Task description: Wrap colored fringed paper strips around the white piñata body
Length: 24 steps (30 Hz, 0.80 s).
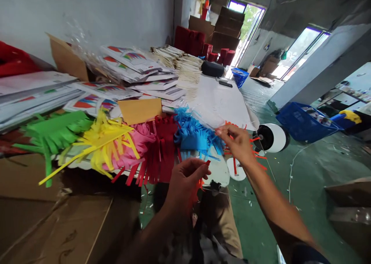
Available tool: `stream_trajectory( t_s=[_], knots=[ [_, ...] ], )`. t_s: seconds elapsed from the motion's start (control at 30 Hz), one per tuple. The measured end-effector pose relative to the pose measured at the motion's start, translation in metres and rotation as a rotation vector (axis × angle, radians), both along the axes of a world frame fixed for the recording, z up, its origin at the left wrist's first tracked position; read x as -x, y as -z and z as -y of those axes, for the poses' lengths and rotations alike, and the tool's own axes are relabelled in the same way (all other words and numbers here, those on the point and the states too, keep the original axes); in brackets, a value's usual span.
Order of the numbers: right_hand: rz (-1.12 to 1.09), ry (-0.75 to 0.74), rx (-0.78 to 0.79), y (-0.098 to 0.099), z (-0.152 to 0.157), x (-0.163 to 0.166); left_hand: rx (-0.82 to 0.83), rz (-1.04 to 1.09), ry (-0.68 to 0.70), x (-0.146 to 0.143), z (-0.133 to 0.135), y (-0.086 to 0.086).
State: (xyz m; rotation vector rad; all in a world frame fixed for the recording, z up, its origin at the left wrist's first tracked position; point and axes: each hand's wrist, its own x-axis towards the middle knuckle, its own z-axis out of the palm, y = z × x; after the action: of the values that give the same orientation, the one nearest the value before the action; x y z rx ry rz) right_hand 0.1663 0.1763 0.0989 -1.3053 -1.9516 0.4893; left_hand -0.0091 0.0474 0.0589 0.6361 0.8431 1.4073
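My left hand (188,177) is closed around a red-orange paper piece (208,163), whose tip shows above the thumb; more orange paper hangs below the fingers. My right hand (236,140) pinches thumb and finger together by a clear plastic sheet or bag (207,118); what lies in the pinch is too small to make out. Orange fringe (235,165) shows behind and below this hand. Close by on the table edge lies blue fringed paper (193,134). Farther left are dark red (162,152), pink (142,138), yellow (108,138) and green (59,126) fringed papers.
Printed cardboard sheets (130,61) are piled along the wall on the white table (220,101). A yellow-orange card (140,110) leans behind the fringes. To the right stand a white fan (275,137) and a blue basket (307,121). A cardboard box (58,225) sits front left.
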Motion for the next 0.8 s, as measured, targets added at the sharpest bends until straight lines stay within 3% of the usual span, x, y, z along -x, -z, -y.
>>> stream_trajectory(
  t_s=[0.07,0.13,0.23,0.53,0.7,0.8],
  knots=[
    [-0.199,-0.106,-0.036,-0.003,0.049,-0.005,-0.021,-0.037,-0.002,-0.003,0.005,0.002],
    [-0.252,-0.138,-0.022,-0.004,0.087,-0.009,-0.051,-0.087,0.001,-0.008,0.01,0.002],
    [-0.241,-0.154,0.006,-0.004,0.115,-0.015,-0.096,-0.166,-0.009,-0.016,0.017,0.001],
    [-0.123,-0.246,0.051,-0.011,0.132,-0.024,-0.187,-0.287,-0.017,-0.031,0.032,-0.003],
    [-0.128,-0.176,-0.025,-0.006,0.139,-0.021,-0.198,-0.287,0.016,-0.03,0.035,-0.001],
    [-0.186,-0.148,0.009,-0.005,0.138,-0.02,-0.175,-0.3,0.032,-0.026,0.035,0.003]
  ],
)
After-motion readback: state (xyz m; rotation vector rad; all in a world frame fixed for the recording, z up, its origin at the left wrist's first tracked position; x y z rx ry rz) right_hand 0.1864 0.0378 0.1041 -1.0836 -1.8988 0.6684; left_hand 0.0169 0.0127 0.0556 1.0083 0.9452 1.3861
